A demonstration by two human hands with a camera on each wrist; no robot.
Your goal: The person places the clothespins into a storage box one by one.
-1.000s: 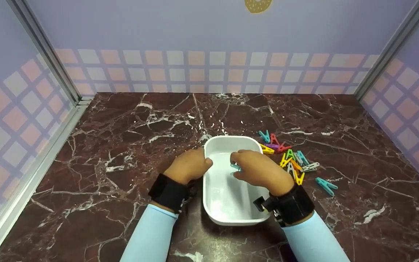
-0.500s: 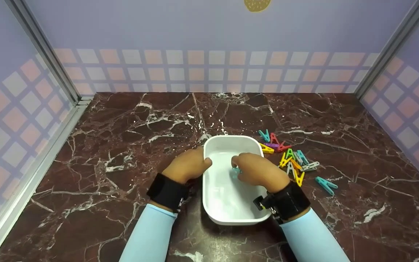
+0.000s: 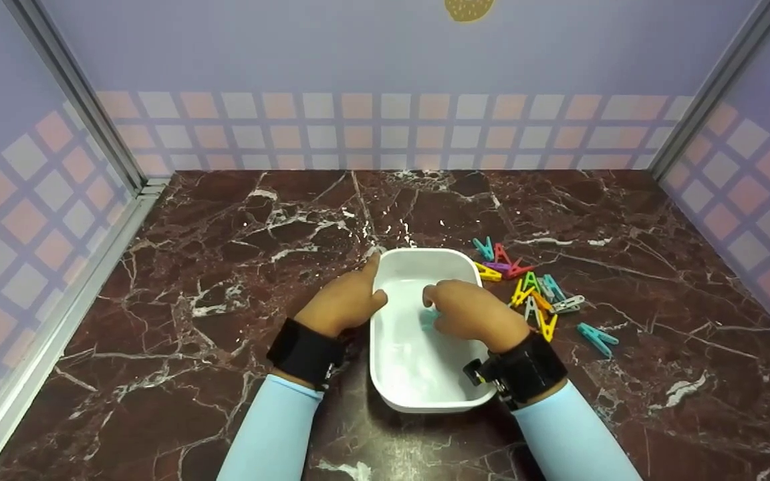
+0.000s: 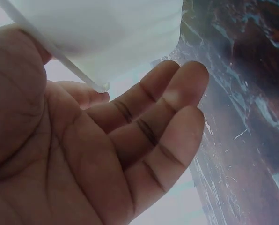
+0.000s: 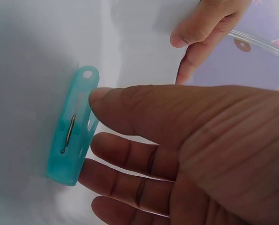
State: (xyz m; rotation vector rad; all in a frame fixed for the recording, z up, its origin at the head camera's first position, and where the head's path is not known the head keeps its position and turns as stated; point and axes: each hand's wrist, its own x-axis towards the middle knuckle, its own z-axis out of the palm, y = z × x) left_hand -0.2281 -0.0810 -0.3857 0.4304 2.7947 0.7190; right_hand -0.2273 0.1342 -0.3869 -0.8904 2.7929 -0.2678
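A white plastic tub (image 3: 412,374) stands on the dark marbled tabletop. My left hand (image 3: 338,304) holds its left rim, thumb over the edge and index finger stretched forward along it. In the left wrist view, the other fingers (image 4: 182,129) lie loosely outside below the rim. My right hand (image 3: 475,314) reaches down into the tub, with a teal clothespin (image 5: 74,129) at its fingertips. The thumb overlaps one edge of the clothespin and the fingertips meet that same side, low inside the tub. From the head view the hand covers most of the clothespin.
To the right of the tub lie several loose clothespins: a yellow one (image 3: 488,272) close to the wall, a red one (image 3: 519,268), a green one (image 3: 532,282), a white one (image 3: 568,304) and a teal one (image 3: 597,339) off by itself. Tiled-pattern panels (image 3: 395,107) enclose the tabletop.
My right hand has lowered slightly into the tub with the teal clothespin and shifted a little left. My left index finger has straightened forward along the rim.
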